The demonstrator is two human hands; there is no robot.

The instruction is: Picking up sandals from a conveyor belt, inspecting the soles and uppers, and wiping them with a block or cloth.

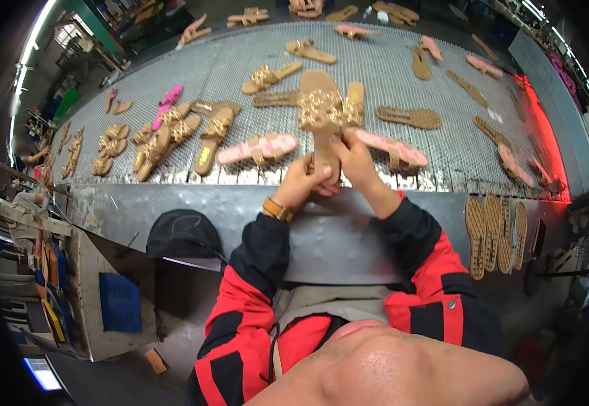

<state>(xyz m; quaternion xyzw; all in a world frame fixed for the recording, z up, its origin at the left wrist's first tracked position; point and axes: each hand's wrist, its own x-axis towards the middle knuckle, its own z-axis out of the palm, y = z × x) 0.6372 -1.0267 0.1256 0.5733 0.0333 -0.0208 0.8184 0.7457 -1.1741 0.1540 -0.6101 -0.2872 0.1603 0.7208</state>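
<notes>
Red and black sleeves are seen rising from the lower edge toward a grey metal ledge [173, 203]. A tan sandal [321, 111] with a gold chain strap is held upright between both hands, above the near edge of the mesh belt [389, 74]. The left hand [301, 183] is closed around the heel end from the left, with its fingertips pressed against the sole; a tan watch strap [277, 210] is worn at that wrist. The right hand [357, 159] is closed on the same sandal from the right, slightly higher, with the thumb laid across the sole. The sandal's toe end and chain strap are raised beyond both hands, away from the person.

Just left of the hands, a pink sandal [257, 149] is laid flat on the belt; just right of them, another pink sandal [392, 149] is partly hidden behind the right hand. A black cap [183, 233] is set on the ledge, left of the left forearm. Brown soles [494, 233] are stood in a row at the right, below the belt edge. Further left on the belt, tan sandals [166, 135] with gold straps are heaped together. Toward the far end, more sandals and bare soles are scattered well apart across the mesh.
</notes>
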